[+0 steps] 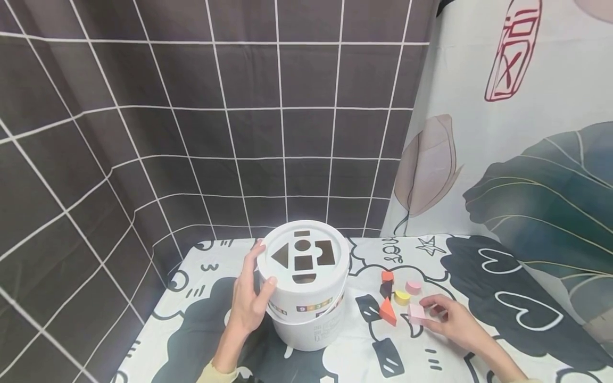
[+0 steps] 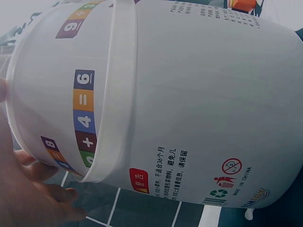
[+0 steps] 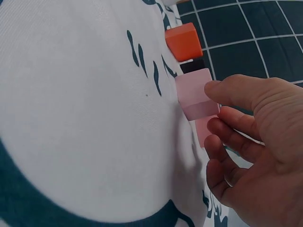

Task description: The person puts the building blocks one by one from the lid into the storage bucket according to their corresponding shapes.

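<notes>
A white bucket (image 1: 311, 322) stands upright with a white lid (image 1: 282, 276) cut with shaped holes: a triangle, a circle, rectangles and others. My left hand (image 1: 249, 300) rests against the lid's left side, thumb and fingers spread along the rim. To the right, my right hand (image 1: 452, 322) pinches a pale pink block (image 3: 194, 94) between thumb and fingers, low over the cloth. Near it lie a deeper pink round block (image 1: 413, 288), a yellow round block (image 1: 402, 298), an orange triangular block (image 1: 388, 312), a red-orange block (image 1: 387, 276) and a dark block (image 1: 386, 290).
A patterned black-and-white cloth (image 1: 354, 356) covers the table. Behind it hangs a dark curtain with white grid lines (image 1: 306, 133), and a pale leaf-print curtain (image 1: 440, 213) hangs at the right. The bucket's white handle (image 2: 120, 94) lies down around its side.
</notes>
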Available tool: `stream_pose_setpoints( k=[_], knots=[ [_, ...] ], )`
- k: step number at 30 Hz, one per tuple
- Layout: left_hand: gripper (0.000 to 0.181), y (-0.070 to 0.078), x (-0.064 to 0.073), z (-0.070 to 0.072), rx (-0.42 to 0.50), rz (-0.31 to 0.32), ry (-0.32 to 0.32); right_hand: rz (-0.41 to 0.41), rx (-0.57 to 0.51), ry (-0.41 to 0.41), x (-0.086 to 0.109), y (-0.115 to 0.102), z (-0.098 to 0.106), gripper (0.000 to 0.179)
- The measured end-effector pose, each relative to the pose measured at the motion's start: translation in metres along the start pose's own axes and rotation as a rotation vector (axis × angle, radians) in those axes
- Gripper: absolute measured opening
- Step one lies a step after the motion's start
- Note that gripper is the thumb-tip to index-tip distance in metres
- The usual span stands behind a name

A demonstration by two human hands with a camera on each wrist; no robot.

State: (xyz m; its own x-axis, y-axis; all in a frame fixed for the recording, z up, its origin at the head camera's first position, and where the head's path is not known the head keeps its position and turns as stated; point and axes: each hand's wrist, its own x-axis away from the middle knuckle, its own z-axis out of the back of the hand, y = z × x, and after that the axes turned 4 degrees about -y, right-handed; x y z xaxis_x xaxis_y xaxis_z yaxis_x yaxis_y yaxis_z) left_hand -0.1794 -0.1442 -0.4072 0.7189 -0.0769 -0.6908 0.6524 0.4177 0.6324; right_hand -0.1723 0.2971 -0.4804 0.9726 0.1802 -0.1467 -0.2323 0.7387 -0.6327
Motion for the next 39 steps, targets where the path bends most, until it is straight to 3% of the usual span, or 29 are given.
stream_pose_setpoints(
  k=[12,18,25,39],
  knots=[
    [0.063,0.001,0.001,0.0,-0.003,0.006,0.0,-0.09,-0.015,-0.048,-0.002,0.002,-0.001,0.035],
    [0.063,0.0,0.001,0.0,-0.004,0.003,0.002,-0.054,-0.03,-0.024,-0.001,0.004,0.0,0.033],
    [0.063,0.001,0.0,0.0,-0.004,-0.004,0.008,0.07,-0.026,0.028,-0.002,0.005,0.005,0.03],
    [0.062,0.001,-0.001,0.0,0.003,-0.014,0.006,0.073,-0.023,0.058,-0.015,-0.019,0.023,0.027]
  ],
)
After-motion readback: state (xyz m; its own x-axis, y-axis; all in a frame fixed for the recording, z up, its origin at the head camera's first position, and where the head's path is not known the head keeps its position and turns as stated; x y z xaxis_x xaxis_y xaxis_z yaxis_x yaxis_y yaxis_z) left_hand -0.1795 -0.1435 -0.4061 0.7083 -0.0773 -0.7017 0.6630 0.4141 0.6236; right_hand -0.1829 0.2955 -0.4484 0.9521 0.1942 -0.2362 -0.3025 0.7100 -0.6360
